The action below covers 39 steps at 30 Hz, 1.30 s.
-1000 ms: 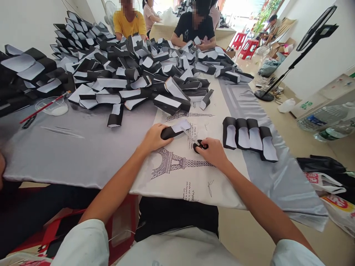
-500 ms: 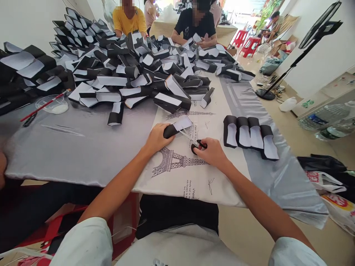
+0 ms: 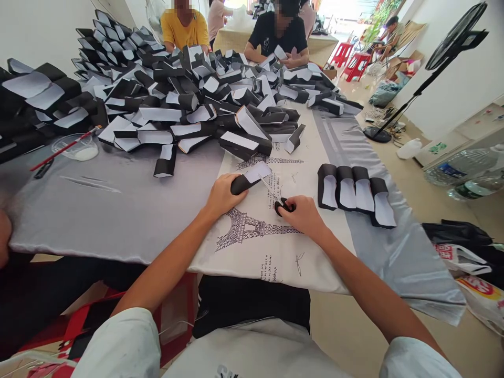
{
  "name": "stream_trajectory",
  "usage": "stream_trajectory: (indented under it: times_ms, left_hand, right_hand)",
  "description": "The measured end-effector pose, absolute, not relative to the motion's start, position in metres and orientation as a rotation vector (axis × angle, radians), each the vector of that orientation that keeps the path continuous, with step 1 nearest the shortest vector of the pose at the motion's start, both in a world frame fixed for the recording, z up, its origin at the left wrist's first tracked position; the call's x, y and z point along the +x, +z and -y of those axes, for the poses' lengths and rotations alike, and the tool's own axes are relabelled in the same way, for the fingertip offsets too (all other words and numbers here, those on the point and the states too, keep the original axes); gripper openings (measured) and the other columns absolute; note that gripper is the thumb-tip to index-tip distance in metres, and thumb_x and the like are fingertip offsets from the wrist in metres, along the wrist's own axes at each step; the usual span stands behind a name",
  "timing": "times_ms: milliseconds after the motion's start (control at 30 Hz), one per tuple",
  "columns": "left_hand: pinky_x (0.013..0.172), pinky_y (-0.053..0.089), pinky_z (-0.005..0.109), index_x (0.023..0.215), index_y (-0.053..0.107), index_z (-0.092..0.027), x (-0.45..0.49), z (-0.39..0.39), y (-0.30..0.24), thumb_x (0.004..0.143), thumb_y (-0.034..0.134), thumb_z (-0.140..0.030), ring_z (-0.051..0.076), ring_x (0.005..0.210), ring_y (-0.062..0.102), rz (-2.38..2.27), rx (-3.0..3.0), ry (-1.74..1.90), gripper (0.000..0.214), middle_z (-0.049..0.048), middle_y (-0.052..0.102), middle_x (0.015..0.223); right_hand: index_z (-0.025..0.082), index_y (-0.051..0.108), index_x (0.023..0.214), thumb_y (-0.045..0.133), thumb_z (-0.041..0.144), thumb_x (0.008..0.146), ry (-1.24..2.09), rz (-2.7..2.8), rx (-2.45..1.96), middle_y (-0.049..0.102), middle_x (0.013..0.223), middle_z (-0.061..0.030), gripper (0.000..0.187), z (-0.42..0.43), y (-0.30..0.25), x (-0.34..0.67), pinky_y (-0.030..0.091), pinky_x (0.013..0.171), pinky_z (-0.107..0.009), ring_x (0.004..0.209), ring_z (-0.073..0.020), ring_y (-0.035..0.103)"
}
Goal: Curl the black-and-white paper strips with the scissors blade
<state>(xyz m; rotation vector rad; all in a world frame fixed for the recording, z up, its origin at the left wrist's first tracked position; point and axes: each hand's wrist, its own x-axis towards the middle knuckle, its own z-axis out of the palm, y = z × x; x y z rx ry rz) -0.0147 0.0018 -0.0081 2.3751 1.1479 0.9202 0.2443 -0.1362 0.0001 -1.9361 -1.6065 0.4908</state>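
Scissors (image 3: 280,203) slightly rightward — fingers (image 3: 298,201) clamped on them and box (image 3: 251,177) — printed cloth (image 3: 240,262) (fan (image 3: 455,38) beyond).

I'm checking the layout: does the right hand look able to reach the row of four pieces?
Likely yes: the row lies right of the right hand, with only cloth showing between; the scissors it holds may hamper gripping.

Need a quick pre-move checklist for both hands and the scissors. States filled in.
1. Left hand gripping the folded piece: ok.
2. Right hand on the handles of the scissors: ok.
3. Left fingers away from the blades: ok.
4. Blade tips touching the piece's white part: cannot tell.
5. Row of four pieces apart from the scissors: ok.
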Motion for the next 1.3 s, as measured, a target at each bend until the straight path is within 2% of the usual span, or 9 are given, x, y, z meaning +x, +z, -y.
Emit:
stream_trajectory:
  times_ms: [233,400,500,633,733,933,1033,1167,1300]
  left_hand:
    - [0.105,0.060,0.050,0.126,0.077,-0.022,-0.015,-0.001,-0.008,0.089,0.082,-0.034,0.033,0.117,0.075,-1.144,2.360,0.922,0.039,0.0078,0.082,0.125]
    - [0.105,0.059,0.050,0.126,0.077,-0.022,-0.015,-0.001,-0.008,0.089,0.083,-0.034,0.033,0.116,0.076,-1.148,2.361,0.914,0.039,0.0078,0.082,0.124]
    - [0.106,0.059,0.049,0.126,0.076,-0.023,-0.015,-0.001,-0.008,0.090,0.082,-0.035,0.033,0.117,0.076,-1.149,2.362,0.902,0.039,0.0074,0.082,0.124]
    - [0.106,0.059,0.050,0.126,0.076,-0.023,-0.014,-0.001,-0.009,0.090,0.082,-0.037,0.033,0.117,0.076,-1.146,2.359,0.897,0.039,0.0072,0.082,0.125]
    - [0.106,0.060,0.050,0.125,0.076,-0.023,-0.014,-0.001,-0.008,0.089,0.082,-0.036,0.033,0.116,0.076,-1.144,2.353,0.897,0.039,0.0076,0.083,0.124]
    - [0.107,0.060,0.050,0.126,0.076,-0.024,-0.013,0.000,-0.008,0.089,0.083,-0.036,0.033,0.117,0.076,-1.151,2.336,0.885,0.039,0.0068,0.083,0.125]
    - [0.107,0.060,0.049,0.126,0.077,-0.024,-0.014,-0.001,-0.010,0.089,0.083,-0.036,0.033,0.117,0.077,-1.141,2.326,0.902,0.040,0.0062,0.083,0.125]
    - [0.107,0.060,0.049,0.126,0.077,-0.024,-0.014,-0.001,-0.010,0.089,0.084,-0.037,0.032,0.117,0.077,-1.132,2.320,0.908,0.040,0.0055,0.083,0.125]
    - [0.105,0.060,0.048,0.125,0.077,-0.023,-0.014,0.000,-0.010,0.089,0.084,-0.035,0.032,0.114,0.077,-1.126,2.333,0.925,0.039,0.0063,0.083,0.123]
  right_hand:
    - [0.026,0.042,0.060,0.072,0.039,0.080,0.468,1.641,-1.910,0.051,0.060,0.0012,0.038,0.137,0.001,0.243,0.032,0.062,-0.034,0.062,-0.0154,0.040]
    - [0.027,0.029,0.061,0.067,0.039,0.088,0.421,1.707,-1.913,0.035,0.056,0.0035,0.049,0.134,-0.004,0.249,0.027,0.062,-0.035,0.063,-0.0157,0.028]
    - [0.026,0.031,0.063,0.066,0.044,0.093,0.400,1.696,-1.933,0.037,0.057,0.0029,0.049,0.134,-0.001,0.250,0.026,0.063,-0.036,0.063,-0.0163,0.029]
    - [0.026,0.051,0.068,0.070,0.051,0.093,0.391,1.578,-1.984,0.052,0.059,0.0008,0.040,0.136,0.005,0.252,0.029,0.062,-0.034,0.063,-0.0180,0.042]
    - [0.025,0.068,0.077,0.072,0.044,0.091,0.484,1.524,-1.910,0.068,0.067,-0.0024,0.024,0.135,0.005,0.257,0.037,0.063,-0.033,0.066,-0.0203,0.057]
    - [0.021,0.081,0.087,0.080,0.040,0.080,0.765,1.315,-1.652,0.086,0.098,-0.0077,0.020,0.129,-0.002,0.266,0.052,0.069,-0.033,0.081,-0.0269,0.079]
    - [0.020,0.079,0.081,0.085,0.045,0.076,0.801,1.251,-1.652,0.083,0.082,-0.0084,0.026,0.129,0.000,0.267,0.047,0.060,-0.032,0.074,-0.0274,0.077]
    - [0.022,0.070,0.067,0.087,0.045,0.074,0.638,1.293,-1.750,0.070,0.058,-0.0024,0.030,0.128,0.002,0.268,0.039,0.057,-0.032,0.057,-0.0185,0.059]
    - [0.022,0.070,0.068,0.085,0.043,0.075,0.501,1.414,-1.879,0.062,0.056,0.0011,0.026,0.126,-0.002,0.267,0.037,0.061,-0.033,0.057,-0.0158,0.050]
